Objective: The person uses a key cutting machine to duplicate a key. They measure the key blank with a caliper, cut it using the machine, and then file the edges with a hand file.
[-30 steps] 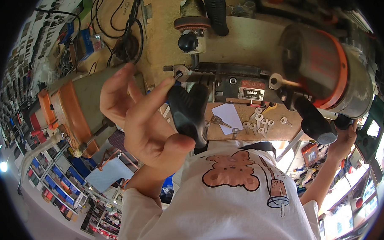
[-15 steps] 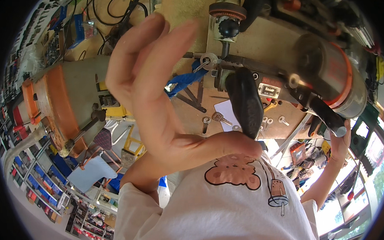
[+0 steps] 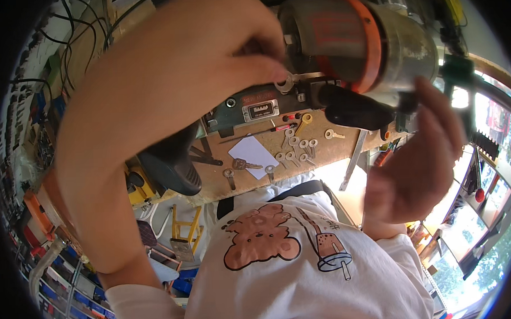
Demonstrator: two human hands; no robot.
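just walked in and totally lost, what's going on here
A person's left hand reaches to a machine with an orange-banded grey cylinder, its thumb at a round-headed silver key; whether it pinches is unclear. The open, blurred right hand is near a black moulded handle. Loose silver keys and a white rectangular sheet lie on the brown wooden bench.
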